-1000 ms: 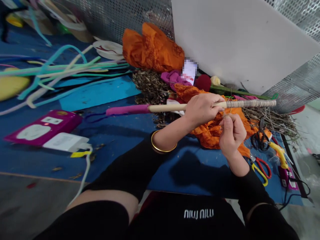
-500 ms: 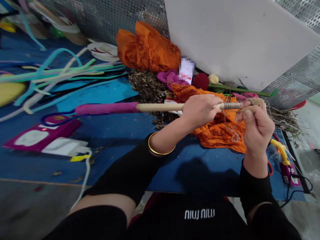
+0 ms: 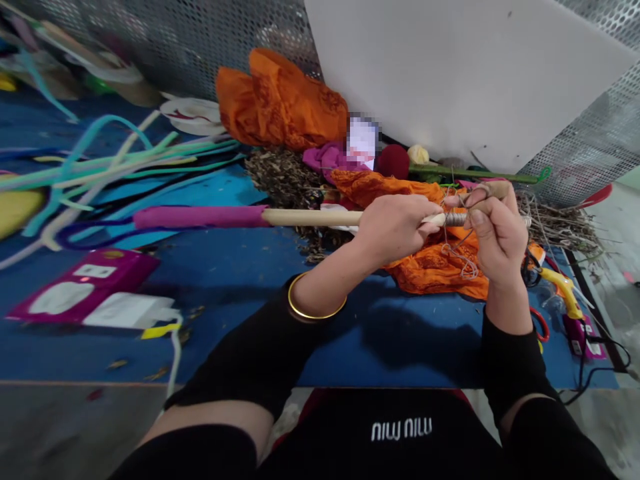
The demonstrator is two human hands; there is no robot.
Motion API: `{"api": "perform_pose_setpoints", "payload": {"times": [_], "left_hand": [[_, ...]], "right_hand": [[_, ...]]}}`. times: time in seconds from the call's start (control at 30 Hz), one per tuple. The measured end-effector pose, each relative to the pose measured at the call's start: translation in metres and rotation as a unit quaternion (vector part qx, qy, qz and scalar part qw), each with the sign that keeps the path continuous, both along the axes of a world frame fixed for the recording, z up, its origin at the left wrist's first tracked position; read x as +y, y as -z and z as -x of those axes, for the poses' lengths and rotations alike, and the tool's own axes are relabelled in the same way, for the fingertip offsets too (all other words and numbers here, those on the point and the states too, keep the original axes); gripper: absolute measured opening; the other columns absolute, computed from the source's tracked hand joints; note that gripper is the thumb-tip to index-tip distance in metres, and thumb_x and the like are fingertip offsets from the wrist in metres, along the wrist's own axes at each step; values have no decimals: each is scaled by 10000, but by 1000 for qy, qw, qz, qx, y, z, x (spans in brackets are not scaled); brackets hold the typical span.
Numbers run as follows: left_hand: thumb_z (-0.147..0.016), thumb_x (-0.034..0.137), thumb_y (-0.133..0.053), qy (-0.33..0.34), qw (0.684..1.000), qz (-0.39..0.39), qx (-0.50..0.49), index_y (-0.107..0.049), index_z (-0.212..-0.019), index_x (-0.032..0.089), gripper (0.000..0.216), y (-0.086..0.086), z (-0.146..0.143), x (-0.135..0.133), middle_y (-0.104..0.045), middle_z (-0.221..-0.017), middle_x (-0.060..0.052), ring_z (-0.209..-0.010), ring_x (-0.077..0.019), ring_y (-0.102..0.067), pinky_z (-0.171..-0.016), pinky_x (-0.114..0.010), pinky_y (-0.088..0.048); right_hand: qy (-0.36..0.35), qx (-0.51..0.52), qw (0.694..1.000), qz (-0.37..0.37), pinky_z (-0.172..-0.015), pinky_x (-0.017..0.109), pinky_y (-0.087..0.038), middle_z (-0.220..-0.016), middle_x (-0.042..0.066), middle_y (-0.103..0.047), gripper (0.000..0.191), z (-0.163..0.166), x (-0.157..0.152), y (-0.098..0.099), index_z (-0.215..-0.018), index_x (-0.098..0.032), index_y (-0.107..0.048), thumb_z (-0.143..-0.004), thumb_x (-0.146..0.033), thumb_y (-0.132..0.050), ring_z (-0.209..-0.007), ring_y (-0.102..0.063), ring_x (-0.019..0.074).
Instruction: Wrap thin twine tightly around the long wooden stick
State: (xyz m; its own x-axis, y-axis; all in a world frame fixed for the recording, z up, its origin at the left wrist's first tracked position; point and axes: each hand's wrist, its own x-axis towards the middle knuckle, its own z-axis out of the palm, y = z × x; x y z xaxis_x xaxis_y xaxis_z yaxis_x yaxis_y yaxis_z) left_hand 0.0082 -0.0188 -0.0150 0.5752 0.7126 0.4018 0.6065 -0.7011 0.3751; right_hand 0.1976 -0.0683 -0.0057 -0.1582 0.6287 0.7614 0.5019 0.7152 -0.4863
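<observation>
So my left hand (image 3: 393,228)'s wrapped snug round the stick (image 3: 315,218), probably steadying it while my right hand (image 3: 500,233) pinches the string (image 3: 455,219) taut-ish.

From my console I have the left forearm (image 3: 325,285) angled forward and to the right, the left hand (image 3: 395,227) palm down with its fingers curled in a grip; the right forearm (image 3: 512,347) stands steeply, with the right hand (image 3: 500,237) just beside, thumb and bent fingers pinched together
</observation>
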Motion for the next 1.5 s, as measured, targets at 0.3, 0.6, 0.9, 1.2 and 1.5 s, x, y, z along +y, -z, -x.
{"api": "perform_pose_setpoints", "payload": {"times": [0.3,0.6,0.9,1.2,1.5], "left_hand": [[-990,281,-514,30,994,-87,59,-796,-1074,202,305,-1,2,-6,-810,-1017,-64,-849,-235,-742,-604,-334,-381],[-1001,290,-534,21,979,-199,42,-747,-1158,166,292,7,-1,-5,-788,-852,-67,-726,-220,-718,-574,-323,-377],[-1027,252,-497,48,971,-233,15,-767,-1035,209,274,14,1,-1,-804,-894,-43,-750,-189,-721,-593,-300,-402],[-961,271,-572,2,992,-129,-13,-789,-1188,247,315,6,17,10,-826,-1038,-46,-895,-223,-753,-664,-299,-453],[-887,266,-674,56,988,8,-141,-820,-1046,219,221,-7,27,14,-762,-771,5,-685,-148,-655,-655,-259,-456]], "right_hand": [[53,-61,997,11,-943,375,-619,-1045,50,-632,252,-2,9,3,-869,-233,-580,-1070,-333,-465,-1053,-686,176],[66,-84,993,41,-940,366,-573,-1073,79,-631,261,-1,7,4,-895,-232,-591,-1073,-345,-438,-1055,-635,192],[43,-30,996,70,-935,374,-565,-987,57,-629,276,1,9,4,-786,-218,-593,-1033,-325,-531,-1000,-641,180],[73,318,928,181,-351,215,-334,-763,-11,-676,286,-37,-18,-35,-682,-189,-635,-784,-392,-808,-385,-438,28],[240,285,905,206,-417,275,-282,-527,-53,-538,242,-104,29,-2,-612,-216,-615,-844,-274,-651,-387,-413,45]]}}
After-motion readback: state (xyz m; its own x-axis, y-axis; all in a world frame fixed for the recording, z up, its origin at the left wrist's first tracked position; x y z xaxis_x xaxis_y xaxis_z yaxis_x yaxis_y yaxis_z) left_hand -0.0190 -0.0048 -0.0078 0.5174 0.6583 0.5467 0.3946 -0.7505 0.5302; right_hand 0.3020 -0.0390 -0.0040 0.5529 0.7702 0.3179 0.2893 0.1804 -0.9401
